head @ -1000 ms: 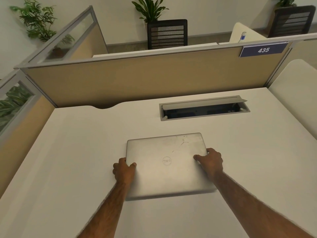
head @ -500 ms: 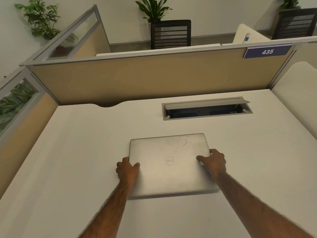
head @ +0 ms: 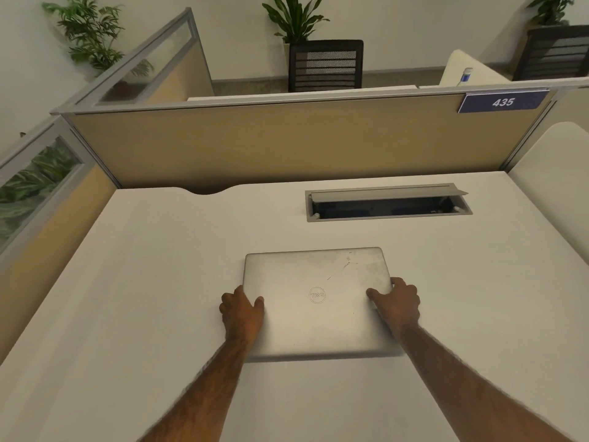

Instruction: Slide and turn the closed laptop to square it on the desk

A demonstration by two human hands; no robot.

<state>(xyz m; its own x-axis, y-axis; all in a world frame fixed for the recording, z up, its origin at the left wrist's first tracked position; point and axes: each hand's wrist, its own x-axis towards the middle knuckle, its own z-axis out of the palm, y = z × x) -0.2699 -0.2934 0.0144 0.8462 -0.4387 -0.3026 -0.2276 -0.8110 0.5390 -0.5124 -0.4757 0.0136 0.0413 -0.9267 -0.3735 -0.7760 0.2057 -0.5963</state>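
A closed silver laptop with a round logo lies flat in the middle of the white desk. Its long edges run nearly parallel to the desk's back edge. My left hand grips the laptop's left side, thumb on the lid. At the opposite side, my right hand holds the edge, its thumb also resting on the lid. Both forearms reach in from the bottom of the view.
An open cable tray is set into the desk behind the laptop. A tan partition with a blue "435" sign closes the back; another partition stands at the left. A second desk adjoins at right.
The laptop has turned slightly between my hands, so its edges sit straighter to the desk. Both hands keep their grip on its sides.
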